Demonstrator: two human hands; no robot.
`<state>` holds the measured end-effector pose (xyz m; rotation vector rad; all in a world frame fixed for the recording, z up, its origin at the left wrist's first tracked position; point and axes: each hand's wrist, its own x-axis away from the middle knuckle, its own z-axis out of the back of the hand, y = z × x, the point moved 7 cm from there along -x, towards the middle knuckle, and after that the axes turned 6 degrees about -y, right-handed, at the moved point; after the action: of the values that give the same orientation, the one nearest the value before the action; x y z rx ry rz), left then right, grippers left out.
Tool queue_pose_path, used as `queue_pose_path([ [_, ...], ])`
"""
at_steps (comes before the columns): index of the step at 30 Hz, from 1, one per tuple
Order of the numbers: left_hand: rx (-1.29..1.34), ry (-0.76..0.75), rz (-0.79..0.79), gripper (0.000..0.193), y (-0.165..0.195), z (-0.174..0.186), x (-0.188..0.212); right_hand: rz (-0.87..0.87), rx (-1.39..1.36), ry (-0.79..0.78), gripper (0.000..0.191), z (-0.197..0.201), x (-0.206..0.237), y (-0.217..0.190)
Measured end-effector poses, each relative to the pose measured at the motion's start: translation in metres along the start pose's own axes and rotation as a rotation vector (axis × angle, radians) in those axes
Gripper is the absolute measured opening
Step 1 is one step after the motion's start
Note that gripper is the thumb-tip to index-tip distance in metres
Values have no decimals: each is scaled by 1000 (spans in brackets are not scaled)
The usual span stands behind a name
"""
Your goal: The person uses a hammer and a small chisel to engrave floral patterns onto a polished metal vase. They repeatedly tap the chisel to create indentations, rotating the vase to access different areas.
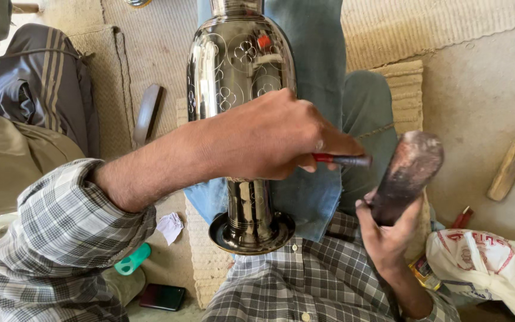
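Nearest to the camera, a dark phone with a glossy screen [162,296] is seen on the floor, and a small turquoise plastic cylinder [133,259] is lying just beside the checked sleeve of the left arm. At the right, a white plastic bag with red print [484,265] is placed near the right hand [388,232], which is closed around the handle of a worn, dark wooden mallet [406,173]; the mallet head is raised and tilted to the right. A tall polished metal vase engraved with flower patterns [239,65] is laid along the lap on a blue cloth [314,197], with its round foot toward the body. The left hand [269,140] is rested across the vase, and a thin metal chisel with a red shaft [341,160] is gripped between its fingers. Farther away, a dark flat wooden piece [148,113] is lying on a woven mat [162,42]
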<state>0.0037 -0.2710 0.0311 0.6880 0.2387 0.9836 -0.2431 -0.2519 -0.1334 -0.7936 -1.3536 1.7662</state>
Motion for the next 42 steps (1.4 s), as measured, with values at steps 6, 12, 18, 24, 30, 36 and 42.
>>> queue_pose_path([
  [6, -20, -16, -34, 47, 8, 3, -1, 158, -163, 141, 97, 25, 3, -7],
  [12, -26, 9, -30, 46, 9, 1, -2, 216, 417, 51, 96, 22, -7, -12],
  [18, -76, 279, 28, 39, 18, 26, 6, 316, 473, 7, 88, 17, -9, -18],
  [24, 147, 674, 177, 36, 9, 61, 62, 210, -11, 132, 49, 31, -9, 8],
  [30, 298, 659, 282, 42, 0, 34, 66, 2, 66, 10, 28, 21, -27, 39],
  [36, 165, 549, 360, 49, 1, 23, 52, -11, -34, -10, 45, 27, -37, 26],
  [42, 139, 557, 324, 55, 10, 24, 59, 18, 12, -46, 37, 44, -50, -6],
])
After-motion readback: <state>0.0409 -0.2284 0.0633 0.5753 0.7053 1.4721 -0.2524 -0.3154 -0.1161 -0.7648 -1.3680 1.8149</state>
